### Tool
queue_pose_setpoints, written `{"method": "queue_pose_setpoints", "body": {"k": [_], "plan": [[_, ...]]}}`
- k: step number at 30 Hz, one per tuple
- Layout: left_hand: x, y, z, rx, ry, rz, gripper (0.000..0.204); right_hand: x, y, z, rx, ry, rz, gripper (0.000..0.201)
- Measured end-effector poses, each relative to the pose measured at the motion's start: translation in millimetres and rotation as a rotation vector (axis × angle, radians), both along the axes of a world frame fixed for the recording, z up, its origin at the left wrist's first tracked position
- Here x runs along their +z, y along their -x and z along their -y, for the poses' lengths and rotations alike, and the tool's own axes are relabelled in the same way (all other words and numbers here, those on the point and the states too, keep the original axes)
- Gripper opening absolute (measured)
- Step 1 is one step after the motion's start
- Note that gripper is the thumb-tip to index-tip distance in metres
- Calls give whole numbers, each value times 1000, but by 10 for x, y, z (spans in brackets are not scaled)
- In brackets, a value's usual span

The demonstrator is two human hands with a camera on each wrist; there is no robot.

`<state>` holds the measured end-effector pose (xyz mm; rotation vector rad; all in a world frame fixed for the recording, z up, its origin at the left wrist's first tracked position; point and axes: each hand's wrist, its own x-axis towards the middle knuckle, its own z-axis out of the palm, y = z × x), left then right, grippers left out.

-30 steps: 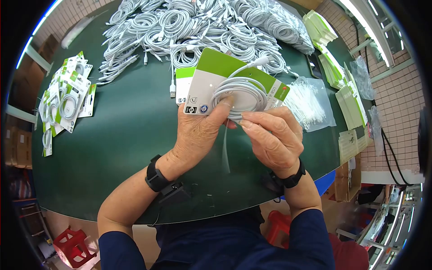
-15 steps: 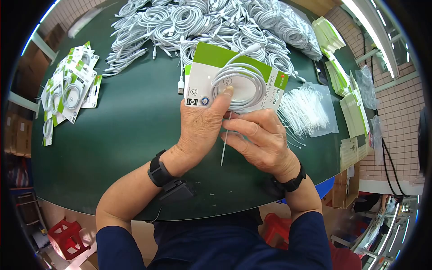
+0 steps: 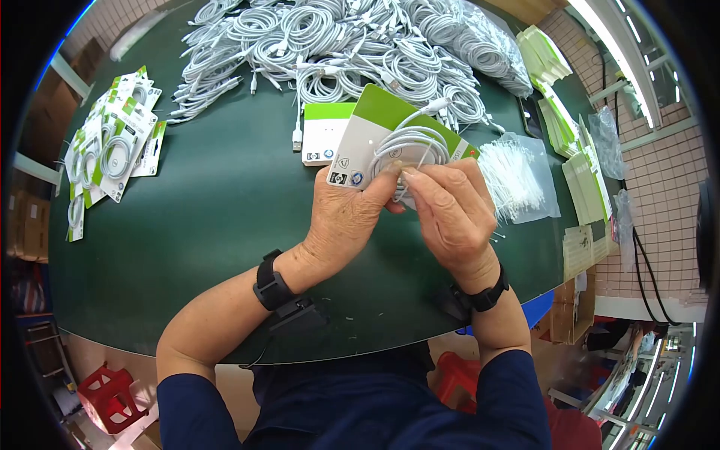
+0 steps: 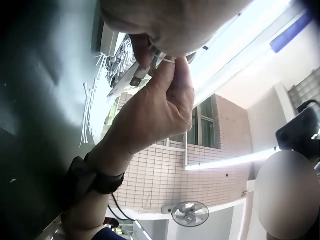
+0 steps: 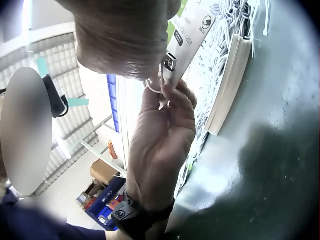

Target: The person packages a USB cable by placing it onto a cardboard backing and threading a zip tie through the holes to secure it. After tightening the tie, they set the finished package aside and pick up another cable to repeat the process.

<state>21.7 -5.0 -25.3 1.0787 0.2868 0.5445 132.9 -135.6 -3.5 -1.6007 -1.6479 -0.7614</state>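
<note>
My left hand (image 3: 349, 217) grips a green-and-white packaging card (image 3: 375, 112), thumb on its front. A coiled white USB cable (image 3: 409, 137) lies against the card, its end pointing up right. Thumb and fingertips of my right hand (image 3: 454, 217) pinch a thin white cable tie (image 3: 423, 156) at the coil's lower part, beside the left thumb. A loop of the tie shows by the left fingers in the right wrist view, next to a USB plug (image 5: 171, 62). That plug also sticks out below the hands in the left wrist view.
A stack of cards (image 3: 322, 140) stands behind the held card. Coiled cables (image 3: 315, 37) heap across the back. Loose cable ties (image 3: 510, 180) lie on a plastic bag at right, with more cards (image 3: 585, 187) beyond. Carded cables (image 3: 112, 150) pile up at left.
The right fingers have moved from below the card up to the coil's front, bringing the cable tie over it. The card has tilted and shifted slightly down, showing the stack behind it.
</note>
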Motion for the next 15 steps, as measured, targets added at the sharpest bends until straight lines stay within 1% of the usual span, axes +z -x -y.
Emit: {"method": "queue_pose_setpoints", "body": {"k": [3,6,11,15], "plan": [[-1,7,14,-15,6,-6,22,5,3,45,-35,73,-42,43],[13,13,3,-11,-1,-10,22,-6,6,30,-7,14,-57,43],[56,47,-29,-20,-34,9,22,82,70,74,34,6,29,44],[137,63,-35,17,-50,63,21,97,102,126,33,-17,66,44]]}}
